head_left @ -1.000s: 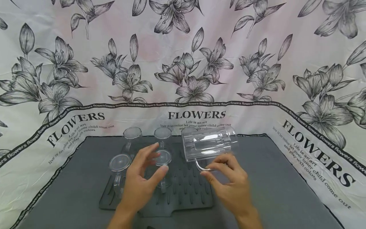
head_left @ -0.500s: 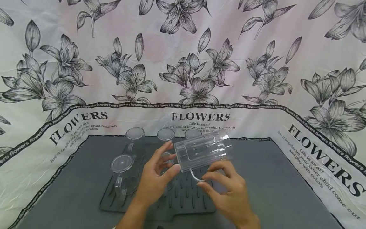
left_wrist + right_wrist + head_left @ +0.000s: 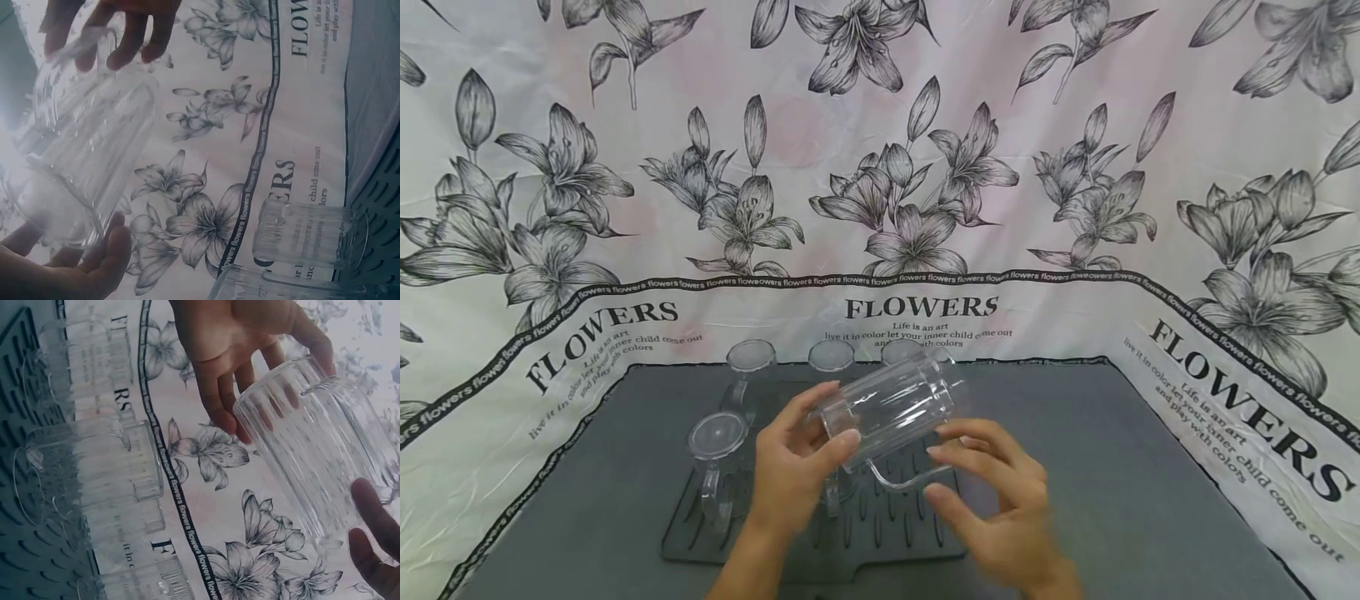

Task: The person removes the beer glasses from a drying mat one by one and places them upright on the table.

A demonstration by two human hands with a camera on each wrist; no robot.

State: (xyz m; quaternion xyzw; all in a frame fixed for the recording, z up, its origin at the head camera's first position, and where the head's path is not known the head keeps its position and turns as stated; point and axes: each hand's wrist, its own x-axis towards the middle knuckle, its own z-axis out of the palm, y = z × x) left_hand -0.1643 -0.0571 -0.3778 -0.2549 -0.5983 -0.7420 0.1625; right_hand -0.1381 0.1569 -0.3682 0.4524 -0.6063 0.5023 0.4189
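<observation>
A clear glass mug point(image 3: 891, 408) is held tilted in the air, its right end higher and its handle facing down. My left hand point(image 3: 786, 454) grips its lower left end, thumb in front and fingers behind. My right hand point(image 3: 1000, 500) is at the other end by the handle, fingers spread and thumb apart from the glass. In the left wrist view, the right hand's fingers point(image 3: 131, 40) overlap the mug's far end; firm contact cannot be told. The right wrist view shows the mug point(image 3: 306, 450) between both hands.
Several clear mugs stand on a dark ridged drying mat point(image 3: 910, 537): one front left point(image 3: 718, 437), others in a back row point(image 3: 751, 358). Another is mostly hidden behind my left hand. A flower-printed cloth point(image 3: 910, 167) rises behind the grey tabletop point(image 3: 1112, 467).
The mug has moved left and tilted more. My left hand has come up and taken hold of its end, while the right hand's thumb and fingers have come off the handle they pinched.
</observation>
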